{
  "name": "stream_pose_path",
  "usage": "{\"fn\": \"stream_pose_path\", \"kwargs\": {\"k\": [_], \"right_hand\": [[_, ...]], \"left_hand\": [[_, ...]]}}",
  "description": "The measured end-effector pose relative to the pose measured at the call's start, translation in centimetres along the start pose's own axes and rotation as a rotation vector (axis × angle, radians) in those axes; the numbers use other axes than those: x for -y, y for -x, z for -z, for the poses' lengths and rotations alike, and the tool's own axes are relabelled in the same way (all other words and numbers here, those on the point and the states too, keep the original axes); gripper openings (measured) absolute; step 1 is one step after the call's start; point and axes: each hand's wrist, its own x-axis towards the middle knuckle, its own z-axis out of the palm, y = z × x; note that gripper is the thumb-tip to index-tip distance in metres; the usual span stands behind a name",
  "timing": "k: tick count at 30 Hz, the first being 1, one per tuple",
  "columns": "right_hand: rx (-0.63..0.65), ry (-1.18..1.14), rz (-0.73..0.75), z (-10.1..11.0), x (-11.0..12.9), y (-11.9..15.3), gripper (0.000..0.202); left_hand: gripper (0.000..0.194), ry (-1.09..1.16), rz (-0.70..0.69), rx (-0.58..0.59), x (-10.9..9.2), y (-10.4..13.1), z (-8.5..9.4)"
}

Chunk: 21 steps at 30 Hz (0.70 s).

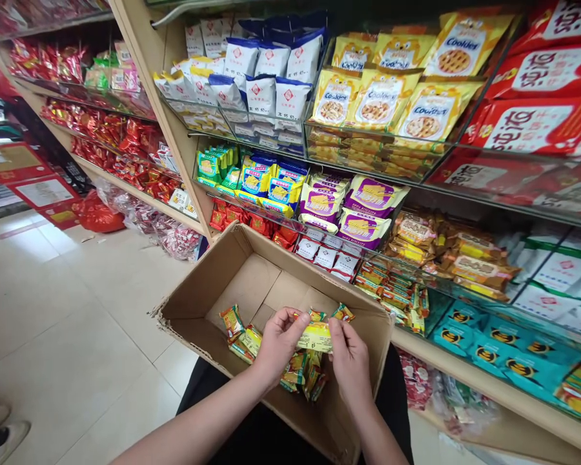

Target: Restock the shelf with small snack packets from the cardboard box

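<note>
A small yellow snack packet [314, 337] is stretched between my two hands, above an open cardboard box [193, 323]. My left hand [279, 342] pinches its left end with thumb and fingers. At the right end, my right hand [349, 355] pinches it too. Below them, several green, orange and yellow packets [295, 371] lie loose on the box floor, one standing out at the left [232, 322]. The box rests on my lap, its right part partly hidden under my right arm.
Ahead are shelves with white milk packs [260, 97], yellow cookie bags [375, 97], purple biscuit packs [365, 226] and teal packs [506, 345]. A wooden shelf edge [445, 358] runs beside the box. Red bag [99, 212] and someone's shoes [2, 442] are on the tiled floor.
</note>
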Motion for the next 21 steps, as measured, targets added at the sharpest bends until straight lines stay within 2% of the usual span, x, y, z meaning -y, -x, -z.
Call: {"fn": "stream_pose_path", "kwargs": {"k": [3,6,10,15,21], "right_hand": [[-0.038,-0.022,-0.043,-0.4,-0.3,0.3,0.045],[-0.081,0.093,-0.035,-0.5,0.0,0.6,0.05],[-0.127,0.241,0.047,-0.4,0.8,1.1,0.052],[-0.134,0.316,0.121,-0.2,0.9,1.0,0.05],[-0.267,0.505,0.268,0.1,1.3,1.1,0.055]], "left_hand": [[0.042,-0.036,-0.039,-0.076,0.4,-0.2,-0.2],[0.045,-0.089,-0.1,-0.097,0.7,-0.5,-0.1],[0.049,-0.167,-0.159,-0.141,1.0,-1.1,0.4],[0.05,-0.201,-0.153,-0.172,1.4,-1.6,1.0],[0.051,-0.21,-0.207,-0.165,0.3,-1.5,0.8]]}}
